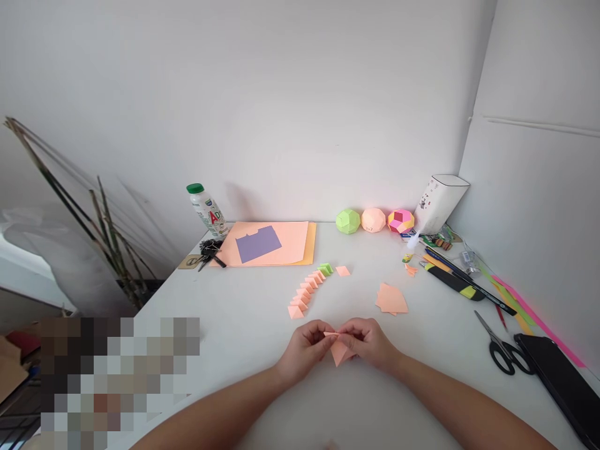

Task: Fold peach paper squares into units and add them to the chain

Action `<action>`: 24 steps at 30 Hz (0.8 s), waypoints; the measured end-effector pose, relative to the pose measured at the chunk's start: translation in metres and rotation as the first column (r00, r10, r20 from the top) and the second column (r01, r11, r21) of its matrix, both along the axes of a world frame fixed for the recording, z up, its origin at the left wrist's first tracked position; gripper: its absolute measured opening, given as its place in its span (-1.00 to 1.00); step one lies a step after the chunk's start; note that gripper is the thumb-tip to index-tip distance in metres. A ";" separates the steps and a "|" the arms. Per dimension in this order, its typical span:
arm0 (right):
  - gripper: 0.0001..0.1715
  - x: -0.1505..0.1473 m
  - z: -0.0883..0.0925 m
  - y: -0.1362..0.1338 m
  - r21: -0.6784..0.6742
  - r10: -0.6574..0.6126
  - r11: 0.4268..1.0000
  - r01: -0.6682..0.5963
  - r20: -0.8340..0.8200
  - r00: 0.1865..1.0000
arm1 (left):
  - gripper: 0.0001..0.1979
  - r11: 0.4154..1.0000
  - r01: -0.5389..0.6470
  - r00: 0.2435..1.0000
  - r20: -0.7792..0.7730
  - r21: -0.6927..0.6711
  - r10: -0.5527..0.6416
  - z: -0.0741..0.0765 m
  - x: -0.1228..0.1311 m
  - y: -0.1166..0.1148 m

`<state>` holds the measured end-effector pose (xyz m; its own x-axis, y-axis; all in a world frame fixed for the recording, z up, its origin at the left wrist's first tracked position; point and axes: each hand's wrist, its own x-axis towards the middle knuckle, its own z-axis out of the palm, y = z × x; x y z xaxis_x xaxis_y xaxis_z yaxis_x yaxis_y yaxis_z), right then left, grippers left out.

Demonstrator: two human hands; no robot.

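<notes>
Between my two hands, above the near part of the table, is a peach piece of folded paper (341, 355) with a pointed lower corner. My left hand (307, 347) pinches its left side between thumb and fingers. On the other side my right hand (370, 342) grips it with the thumb on top. Just beyond my left hand, a curved row of small folded peach paper pieces (304, 292) ends in green ones (325, 269). A single folded peach piece (343, 270) lies apart. Flat peach paper squares (392, 299) are piled beyond my right hand.
At the back stand green (347, 221), peach (374, 220) and multicoloured (401, 220) paper balls. Scissors (504, 353), a cutter (452, 281) and a black phone-like object (562, 381) lie right. Paper sheets (295, 240) and a bottle (206, 209) are back left.
</notes>
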<state>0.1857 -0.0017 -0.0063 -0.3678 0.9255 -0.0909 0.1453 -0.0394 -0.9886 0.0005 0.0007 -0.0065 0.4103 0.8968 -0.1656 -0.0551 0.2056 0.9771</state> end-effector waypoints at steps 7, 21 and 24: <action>-0.72 0.000 0.002 0.000 -0.030 0.004 1.000 -0.005 -0.016 1.000 | -0.70 1.000 -0.010 1.000 -0.019 -0.003 0.010 0.002 0.000 0.000; -0.73 0.000 0.005 0.001 -0.037 0.006 0.999 -0.006 -0.019 1.000 | -0.71 1.000 -0.028 0.999 -0.022 -0.005 0.028 0.005 0.001 0.000; -0.73 0.000 0.005 0.001 -0.031 -0.002 1.000 0.001 -0.022 1.000 | -0.71 0.999 -0.040 0.999 -0.026 0.000 0.040 0.007 0.001 0.000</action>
